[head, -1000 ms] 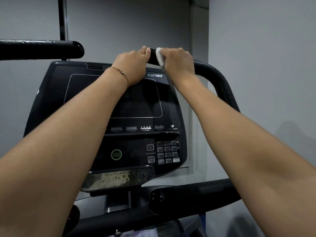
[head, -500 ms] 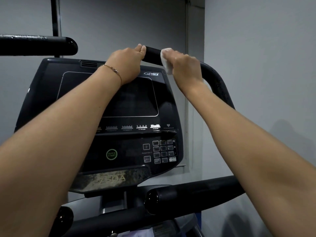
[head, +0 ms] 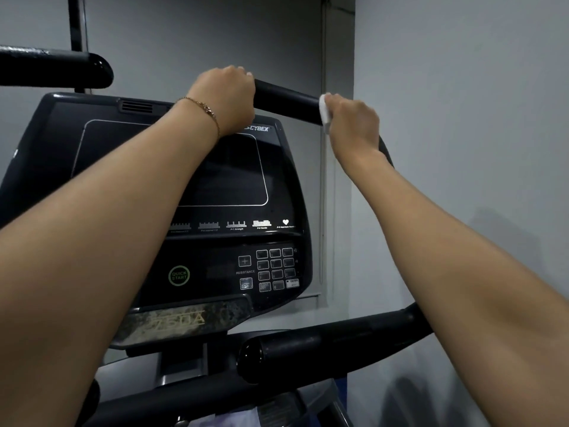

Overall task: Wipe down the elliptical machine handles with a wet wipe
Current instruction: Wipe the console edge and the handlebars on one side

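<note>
1. The left hand (head: 226,98) is closed around the free end of the upper right handle (head: 286,101), and its fingers curl over the top of the bar.
2. The right hand (head: 354,124) grips the same handle further along. A bare black part of the bar shows between the two hands.
3. The wet wipe (head: 324,111) is white and is pressed on the bar under the right hand's fingers. Only its edge shows, on the side that faces the left hand.
4. Behind the right wrist the handle bends downward.
5. A thin bracelet (head: 200,107) lies around the left wrist.
6. The console (head: 129,167) with its dark screen stands just below the left hand.
7. A second handle (head: 55,69) ends well to the left of the left hand.
8. A lower handle (head: 323,343) passes under the right forearm, far below both hands.
</note>
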A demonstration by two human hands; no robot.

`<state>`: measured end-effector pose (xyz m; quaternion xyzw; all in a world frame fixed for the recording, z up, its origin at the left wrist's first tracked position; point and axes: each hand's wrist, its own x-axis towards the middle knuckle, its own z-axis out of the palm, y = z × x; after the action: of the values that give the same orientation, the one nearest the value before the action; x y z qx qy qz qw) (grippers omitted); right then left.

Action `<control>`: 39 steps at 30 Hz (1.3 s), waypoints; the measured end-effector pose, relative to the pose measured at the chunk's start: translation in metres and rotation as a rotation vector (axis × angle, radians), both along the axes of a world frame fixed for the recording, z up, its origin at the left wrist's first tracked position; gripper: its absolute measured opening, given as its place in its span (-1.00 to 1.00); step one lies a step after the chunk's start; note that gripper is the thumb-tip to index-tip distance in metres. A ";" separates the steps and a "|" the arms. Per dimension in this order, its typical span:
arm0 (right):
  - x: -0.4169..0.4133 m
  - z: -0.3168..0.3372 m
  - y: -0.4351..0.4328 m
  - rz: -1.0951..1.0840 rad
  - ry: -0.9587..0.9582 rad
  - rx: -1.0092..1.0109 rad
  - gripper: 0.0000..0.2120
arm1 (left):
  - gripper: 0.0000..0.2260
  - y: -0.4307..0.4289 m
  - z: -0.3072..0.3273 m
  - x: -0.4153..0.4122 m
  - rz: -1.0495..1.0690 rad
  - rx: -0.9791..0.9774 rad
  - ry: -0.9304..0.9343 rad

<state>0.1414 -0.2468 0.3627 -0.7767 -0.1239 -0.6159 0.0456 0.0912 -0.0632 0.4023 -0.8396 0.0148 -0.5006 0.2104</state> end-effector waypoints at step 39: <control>-0.013 -0.034 -0.049 -0.182 0.234 0.069 -0.75 | -0.55 0.007 -0.005 -0.004 -0.047 -0.105 -0.016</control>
<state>0.1279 -0.2956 0.3289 -0.8492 -0.0258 -0.5266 0.0305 0.0875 -0.0557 0.3975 -0.8449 0.0063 -0.5121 0.1542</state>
